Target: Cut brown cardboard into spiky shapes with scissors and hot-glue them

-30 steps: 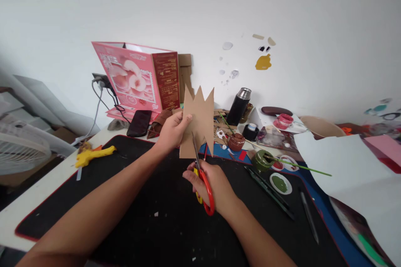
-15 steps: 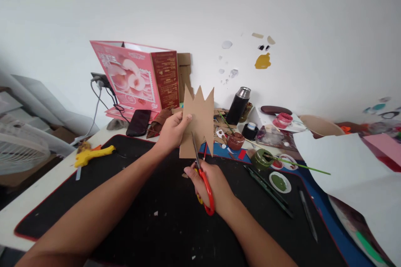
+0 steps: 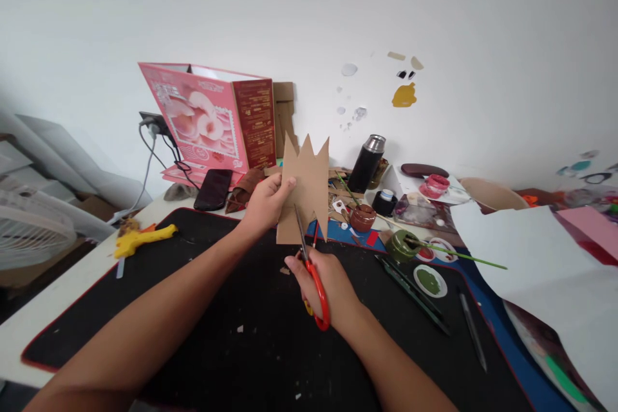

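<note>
My left hand (image 3: 267, 201) pinches the left edge of a piece of brown cardboard (image 3: 309, 183), its thumb flat on the near face. The cardboard stands upright above the mat, with several pointed teeth along its top and a notch cut out at its lower right. My right hand (image 3: 326, 286) is closed round the red and yellow handles of a pair of scissors (image 3: 320, 296). The scissor blades point up and overlap the cardboard's lower part; whether they are cutting into it cannot be made out.
A black mat (image 3: 232, 347) with small scraps covers the desk front. At left lie a yellow glue gun (image 3: 140, 240) and a phone (image 3: 213, 189). Paint jars, including a green one (image 3: 402, 246), a black flask (image 3: 367, 163) and pens stand or lie to the right. A pink box (image 3: 207, 119) stands behind.
Almost nothing differs. The cardboard, scissors and both hands hold nearly the same places, with only a slight shift of the whole view.
</note>
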Available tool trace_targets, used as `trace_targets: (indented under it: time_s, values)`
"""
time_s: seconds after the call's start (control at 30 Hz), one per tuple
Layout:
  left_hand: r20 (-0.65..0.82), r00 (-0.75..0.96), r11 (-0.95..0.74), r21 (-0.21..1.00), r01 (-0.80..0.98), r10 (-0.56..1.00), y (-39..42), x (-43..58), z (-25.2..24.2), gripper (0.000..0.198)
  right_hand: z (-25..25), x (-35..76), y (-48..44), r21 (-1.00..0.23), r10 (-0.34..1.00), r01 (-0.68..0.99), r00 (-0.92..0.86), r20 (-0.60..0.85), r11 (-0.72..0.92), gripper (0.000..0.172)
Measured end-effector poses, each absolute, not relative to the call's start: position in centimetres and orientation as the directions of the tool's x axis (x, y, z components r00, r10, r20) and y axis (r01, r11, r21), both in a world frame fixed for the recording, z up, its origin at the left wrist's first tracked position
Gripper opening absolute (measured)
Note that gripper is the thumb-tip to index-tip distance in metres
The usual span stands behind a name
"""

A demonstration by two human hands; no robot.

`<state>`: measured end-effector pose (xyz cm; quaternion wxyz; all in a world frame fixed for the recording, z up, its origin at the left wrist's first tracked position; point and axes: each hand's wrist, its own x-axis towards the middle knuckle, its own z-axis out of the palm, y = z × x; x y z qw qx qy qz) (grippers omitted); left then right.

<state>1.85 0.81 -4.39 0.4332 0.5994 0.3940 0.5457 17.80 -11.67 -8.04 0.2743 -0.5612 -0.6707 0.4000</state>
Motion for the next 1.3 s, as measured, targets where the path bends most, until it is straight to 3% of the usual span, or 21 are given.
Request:
trace_targets:
  time_s: [0.67,0.93,1.3]
  values:
    - [0.288,0.094,-0.288,0.957,-0.020,0.953,0.9,1.9,-4.7,0.061,-8.0,17.4,-11.9,-0.833,0.981,0.551,-0.184,-0.054,0.058,0.033]
    - [0.287,0.099,-0.287,0.958,-0.015,0.953,0.9,1.9,-4.7,0.058,-8.6,17.3,-11.6,-0.769,0.982,0.620,-0.180,0.055,0.157,0.031]
    - [0.307,0.091,-0.311,0.950,0.036,0.947,1.0,1.8,-4.6,0.055,-8.9,17.1,-11.6,-0.744,0.988,0.657,-0.153,0.027,0.122,0.031]
